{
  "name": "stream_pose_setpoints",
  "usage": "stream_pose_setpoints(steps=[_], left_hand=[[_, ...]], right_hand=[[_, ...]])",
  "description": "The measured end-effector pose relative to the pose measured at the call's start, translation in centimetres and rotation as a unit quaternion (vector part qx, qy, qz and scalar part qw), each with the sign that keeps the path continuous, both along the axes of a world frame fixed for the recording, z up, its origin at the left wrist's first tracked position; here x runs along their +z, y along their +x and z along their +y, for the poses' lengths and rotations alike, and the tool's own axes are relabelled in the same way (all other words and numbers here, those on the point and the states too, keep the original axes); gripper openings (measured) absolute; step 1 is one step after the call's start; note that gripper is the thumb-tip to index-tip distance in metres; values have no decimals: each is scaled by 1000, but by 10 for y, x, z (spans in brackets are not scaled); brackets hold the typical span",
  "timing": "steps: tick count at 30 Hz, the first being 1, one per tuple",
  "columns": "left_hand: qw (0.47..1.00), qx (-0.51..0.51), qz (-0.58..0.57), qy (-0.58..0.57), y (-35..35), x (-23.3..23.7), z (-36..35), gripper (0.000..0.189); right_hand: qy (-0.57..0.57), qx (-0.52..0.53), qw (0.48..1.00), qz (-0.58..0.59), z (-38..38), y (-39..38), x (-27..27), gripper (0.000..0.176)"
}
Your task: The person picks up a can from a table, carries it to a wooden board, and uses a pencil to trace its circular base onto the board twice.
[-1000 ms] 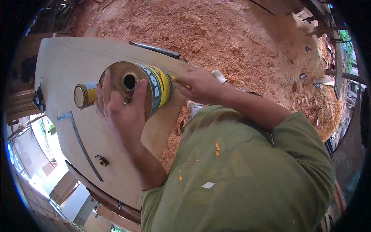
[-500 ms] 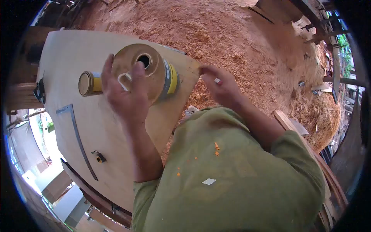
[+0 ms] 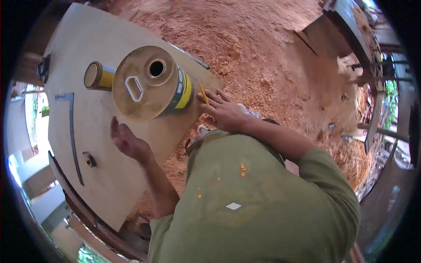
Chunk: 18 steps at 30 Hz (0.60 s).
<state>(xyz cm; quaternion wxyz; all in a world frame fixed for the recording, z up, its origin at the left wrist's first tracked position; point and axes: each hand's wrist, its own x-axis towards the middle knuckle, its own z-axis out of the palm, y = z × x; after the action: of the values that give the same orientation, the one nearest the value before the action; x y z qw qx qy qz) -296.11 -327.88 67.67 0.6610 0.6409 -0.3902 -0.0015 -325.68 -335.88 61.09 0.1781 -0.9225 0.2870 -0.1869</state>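
A big round metal can (image 3: 125,72) with a wire handle and an open spout on its top stands on the plywood sheet (image 3: 127,149). Just below it, my left hand (image 3: 131,142) hovers over the sheet, open, its fingers loosely bent and holding nothing. My right hand (image 3: 226,113) is at the sheet's near right edge, beside the can's yellow label. A yellow pencil (image 3: 203,93) sticks out from between its fingers, pointing up toward the far side.
Left of the can, a smaller tin (image 3: 98,76) touches or overlaps it in view. A metal square (image 3: 73,131) and a tape measure (image 3: 89,160) lie on the sheet's left part. Wood shavings (image 3: 245,65) cover the ground beyond the sheet.
My left hand has come down off the can's top toward the lower left. My right hand has moved left and down to the sheet's edge, with the pencil now showing.
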Motion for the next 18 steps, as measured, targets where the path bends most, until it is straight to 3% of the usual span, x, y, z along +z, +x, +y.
stream_pose_setpoints(steps=[2, 3, 5, 6, 9, 12, 14, 15, 16, 17, 18], left_hand=[[988, -71, 116, 71, -6, -15, 13, 47], [990, -53, 115, 66, -8, -25, 18, 47], [954, -159, 199, 158, -17, -46, 30, 62], [957, -142, 200, 155, -24, -57, 34, 62], [954, -149, 152, 211, -46, -76, 22, 71], [970, -147, 141, 132, -77, -81, -7, 79], [979, -43, -71, 186, -83, -82, -14, 83], [979, -33, -66, 191, -86, -78, -14, 83], [959, 0, -137, 248, -87, -70, -12, 85], [929, 31, -207, 304, -87, -67, -10, 87], [928, 39, -202, 310, -85, -70, -11, 87]], right_hand=[[23, 70, 997, 6, -28, -20, -11, 53], [53, -7, 998, 12, -42, -32, -8, 53], [150, -150, 977, -2, -76, -56, -7, 55], [215, -218, 952, -21, -97, -67, -9, 56], [209, -148, 943, -212, -146, -71, 4, 54], [255, -16, 926, -279, -169, -21, 87, 52], [269, 77, 907, -316, -178, 26, 99, 51], [250, 118, 924, -264, -179, 45, 115, 51], [230, 160, 936, -211, -181, 62, 131, 51], [236, 168, 934, -207, -181, 75, 142, 51], [253, 136, 943, -170, -182, 88, 150, 54]])
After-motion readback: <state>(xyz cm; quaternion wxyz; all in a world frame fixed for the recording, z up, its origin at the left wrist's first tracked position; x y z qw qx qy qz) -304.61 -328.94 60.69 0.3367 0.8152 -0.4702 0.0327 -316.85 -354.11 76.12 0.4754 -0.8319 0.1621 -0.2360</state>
